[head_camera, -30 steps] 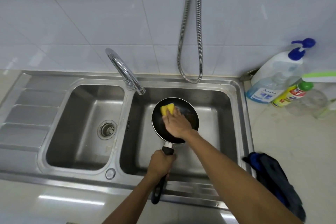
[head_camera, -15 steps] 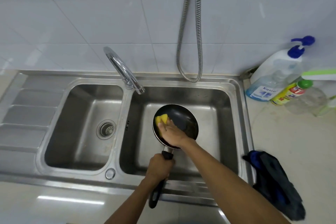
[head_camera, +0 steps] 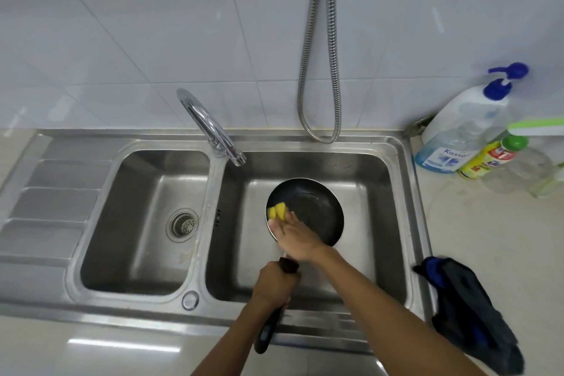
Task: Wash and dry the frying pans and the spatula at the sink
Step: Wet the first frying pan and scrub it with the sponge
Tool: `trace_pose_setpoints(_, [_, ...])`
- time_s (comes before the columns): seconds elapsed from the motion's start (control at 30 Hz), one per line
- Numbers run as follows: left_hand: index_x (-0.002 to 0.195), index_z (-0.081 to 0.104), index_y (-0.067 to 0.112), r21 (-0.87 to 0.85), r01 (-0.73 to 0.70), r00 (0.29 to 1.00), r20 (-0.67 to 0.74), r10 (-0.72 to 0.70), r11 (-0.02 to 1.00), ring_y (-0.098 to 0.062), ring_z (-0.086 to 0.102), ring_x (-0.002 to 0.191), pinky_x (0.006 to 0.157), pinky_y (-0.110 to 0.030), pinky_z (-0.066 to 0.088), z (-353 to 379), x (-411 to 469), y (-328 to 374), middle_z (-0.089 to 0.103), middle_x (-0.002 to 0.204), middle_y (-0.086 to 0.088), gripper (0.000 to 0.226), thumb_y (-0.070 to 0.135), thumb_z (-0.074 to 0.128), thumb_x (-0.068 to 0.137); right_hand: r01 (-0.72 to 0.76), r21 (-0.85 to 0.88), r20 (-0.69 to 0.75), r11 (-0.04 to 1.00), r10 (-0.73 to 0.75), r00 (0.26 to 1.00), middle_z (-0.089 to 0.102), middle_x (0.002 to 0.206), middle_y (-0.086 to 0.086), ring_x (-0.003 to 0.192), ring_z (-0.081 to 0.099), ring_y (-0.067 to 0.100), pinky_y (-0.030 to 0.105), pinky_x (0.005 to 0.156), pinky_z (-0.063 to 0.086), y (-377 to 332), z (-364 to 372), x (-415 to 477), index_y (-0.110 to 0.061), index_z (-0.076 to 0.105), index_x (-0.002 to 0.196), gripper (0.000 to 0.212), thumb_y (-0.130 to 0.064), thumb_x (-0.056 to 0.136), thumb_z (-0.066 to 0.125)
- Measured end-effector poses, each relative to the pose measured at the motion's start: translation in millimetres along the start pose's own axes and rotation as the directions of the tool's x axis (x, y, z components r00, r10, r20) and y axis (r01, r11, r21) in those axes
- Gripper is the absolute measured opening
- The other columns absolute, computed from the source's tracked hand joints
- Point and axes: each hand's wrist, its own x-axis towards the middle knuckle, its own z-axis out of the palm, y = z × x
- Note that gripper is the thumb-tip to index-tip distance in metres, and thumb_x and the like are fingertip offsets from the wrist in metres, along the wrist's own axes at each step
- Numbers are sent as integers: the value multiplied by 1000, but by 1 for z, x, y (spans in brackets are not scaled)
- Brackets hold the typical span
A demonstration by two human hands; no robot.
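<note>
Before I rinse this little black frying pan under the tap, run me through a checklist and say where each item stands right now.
1. Pan held firmly: ok. The left hand grips the black handle of the small black frying pan.
2. Pan over a basin: ok, over the right basin of the steel sink.
3. Sponge off the pan: not ok. The right hand presses the yellow sponge on its left inner edge.
4. Water running from the chrome tap: not ok, no stream visible.
5. Pan scrubbed clean: cannot tell.
6. Drying cloth nearby: ok, a dark blue cloth lies on the counter right of the sink.
</note>
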Motion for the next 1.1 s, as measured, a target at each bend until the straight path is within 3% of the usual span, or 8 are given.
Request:
trace_pose_setpoints(0.17, [63, 60, 19, -56, 32, 999, 13, -31, 998, -6, 54, 51, 47, -15, 38, -6, -6, -2, 59, 57, 7, 24, 29, 73, 81, -147, -213, -133, 966, 120, 984, 3, 166, 24, 155, 4, 37, 48, 126, 8, 30, -24, 37, -11, 16, 160, 66, -50, 106, 13])
trace_pose_setpoints(0.27, [57, 57, 18, -96, 53, 998, -32, -57, 994, -11, 54, 46, 49, -21, 42, -13, -1, -6, 56, 47, 5, 30, 28, 75, 79, -172, -271, -173, 947, 128, 977, 3, 166, 24, 155, 3, 35, 47, 126, 5, 49, -17, 18, -10, 15, 160, 65, -48, 107, 14])
trace_pose_setpoints(0.47, [59, 63, 20, -69, -8, 1000, 14, 8, 998, -7, 56, 45, 53, -23, 45, 0, 4, 4, 59, 46, 6, 27, 33, 70, 81, -33, -173, -7, 984, 33, 999, -2, 169, 12, 156, -2, 29, 48, 126, 1, 28, 15, -23, -21, 17, 160, 60, -49, 107, 11])
trace_pose_setpoints(0.6, [76, 71, 12, -103, 17, 999, 29, -14, 995, -15, 61, 55, 59, -31, 49, 8, 1, 7, 66, 60, 2, 19, 31, 69, 80, -19, -157, -49, 987, 11, 999, -3, 170, 7, 156, -3, 25, 51, 125, -4, 8, -2, 1, -21, 13, 161, 64, -54, 105, 7])
trace_pose_setpoints(0.7, [66, 65, 16, -80, 6, 1000, 17, -5, 997, -15, 58, 52, 58, -29, 46, 1, 0, 10, 61, 55, 4, 21, 34, 70, 77, -68, -233, -113, 970, 43, 993, -2, 169, 10, 156, -2, 27, 54, 124, -5, 17, -19, 20, -22, 15, 161, 66, -55, 104, 7])
trace_pose_setpoints(0.9, [59, 59, 17, -90, 48, 998, -29, -50, 995, -16, 56, 50, 58, -30, 47, -9, 1, 6, 57, 49, 5, 28, 32, 75, 77, -158, -291, -211, 944, 98, 973, 9, 168, 16, 155, 9, 33, 55, 124, 4, 42, -15, 11, -20, 25, 157, 63, -54, 105, 11])
trace_pose_setpoints(1.0, [61, 62, 16, -97, 21, 999, -34, -25, 995, -22, 58, 54, 65, -38, 55, -13, 5, 8, 59, 51, 3, 25, 36, 71, 72, -107, -302, -158, 947, 61, 986, 15, 166, 18, 153, 16, 36, 56, 123, 10, 38, 1, -8, -21, 29, 155, 61, -53, 105, 11])
trace_pose_setpoints(1.1, [58, 62, 18, -94, -18, 1000, -23, 16, 995, -22, 56, 50, 64, -41, 54, -15, 6, 8, 57, 48, 3, 28, 31, 69, 82, -45, -273, -162, 961, 0, 987, 37, 154, 18, 139, 39, 39, 55, 118, 24, 16, 14, -17, -19, 44, 144, 62, -56, 104, 14])
